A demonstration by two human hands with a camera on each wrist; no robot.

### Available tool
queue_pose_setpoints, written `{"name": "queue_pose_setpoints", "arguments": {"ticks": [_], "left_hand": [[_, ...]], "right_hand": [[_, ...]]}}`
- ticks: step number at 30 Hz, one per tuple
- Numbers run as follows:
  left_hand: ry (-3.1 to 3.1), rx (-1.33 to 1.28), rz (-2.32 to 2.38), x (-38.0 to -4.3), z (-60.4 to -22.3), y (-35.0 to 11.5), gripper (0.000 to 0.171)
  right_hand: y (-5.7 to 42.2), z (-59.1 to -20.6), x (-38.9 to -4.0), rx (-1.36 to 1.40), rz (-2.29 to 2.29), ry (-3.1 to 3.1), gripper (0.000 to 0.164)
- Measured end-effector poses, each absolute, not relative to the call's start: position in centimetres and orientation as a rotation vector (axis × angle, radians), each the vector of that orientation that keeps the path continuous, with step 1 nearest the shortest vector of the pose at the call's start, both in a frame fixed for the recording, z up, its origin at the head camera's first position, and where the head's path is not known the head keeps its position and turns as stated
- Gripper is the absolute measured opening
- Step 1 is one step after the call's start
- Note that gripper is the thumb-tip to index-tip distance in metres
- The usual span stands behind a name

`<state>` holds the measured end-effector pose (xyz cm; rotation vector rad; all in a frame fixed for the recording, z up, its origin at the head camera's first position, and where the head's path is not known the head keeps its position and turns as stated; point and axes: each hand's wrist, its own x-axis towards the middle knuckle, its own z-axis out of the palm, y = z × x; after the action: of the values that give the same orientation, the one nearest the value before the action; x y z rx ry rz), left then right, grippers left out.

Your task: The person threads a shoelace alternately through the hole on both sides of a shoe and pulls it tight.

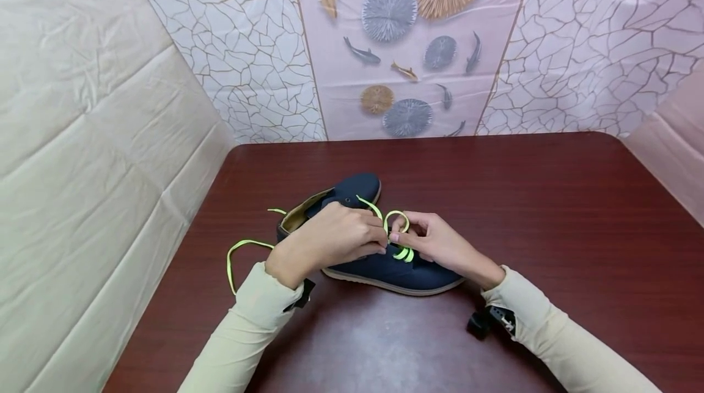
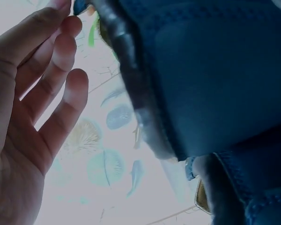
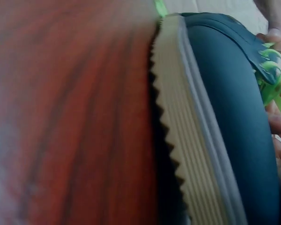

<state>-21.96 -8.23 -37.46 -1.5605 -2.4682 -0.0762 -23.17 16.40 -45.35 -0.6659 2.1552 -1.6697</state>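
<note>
Head: the nearer shoe (image 1: 379,269) is navy; sole (image 1: 386,286) pale; lace (image 1: 409,255) neon-yellow.

The near shoe (image 1: 385,271) looks smooth and matt, its sole (image 3: 185,117) ribbed, the wood-grained table (image 1: 522,209) glossy.

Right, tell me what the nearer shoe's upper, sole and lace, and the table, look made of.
Upper: possibly leather or synthetic, matte; smooth, stitched.
Sole: probably rubber, matte; moulded ribs.
Lace: likely woven fabric, flat; loops softly.
Table: wood or laminate, glossy; grain, reflected light.
</note>
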Motion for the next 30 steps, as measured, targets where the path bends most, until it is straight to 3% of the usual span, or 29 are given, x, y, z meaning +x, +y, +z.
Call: {"name": "queue_pose_setpoints", "arguments": {"ticks": [11, 16, 24, 30], "left_hand": [[-2.445, -1.529, -0.275, -21.7, -36.0, -9.8, 0.005], [-2.458, -1.490, -0.336, -21.5, -35.1, -10.4, 0.006], [-2.465, -1.507, -0.334, -21.1, -34.1, -10.7, 0.008], [-2.408, -1.548, -0.335, -20.7, -33.7, -10.4, 0.008]], "right_hand": [[17.1, -45.7, -23.6, -0.723, -1.727, 2.039, 0.013], [18.0, -45.9, -24.2, -0.792, -1.768, 1.889, 0.005], [17.9, -46.1, -24.4, -0.818, -1.843, 1.805, 0.011], [16.9, -45.1, -23.4, -0.662, -1.778, 2.008, 0.020]]}}
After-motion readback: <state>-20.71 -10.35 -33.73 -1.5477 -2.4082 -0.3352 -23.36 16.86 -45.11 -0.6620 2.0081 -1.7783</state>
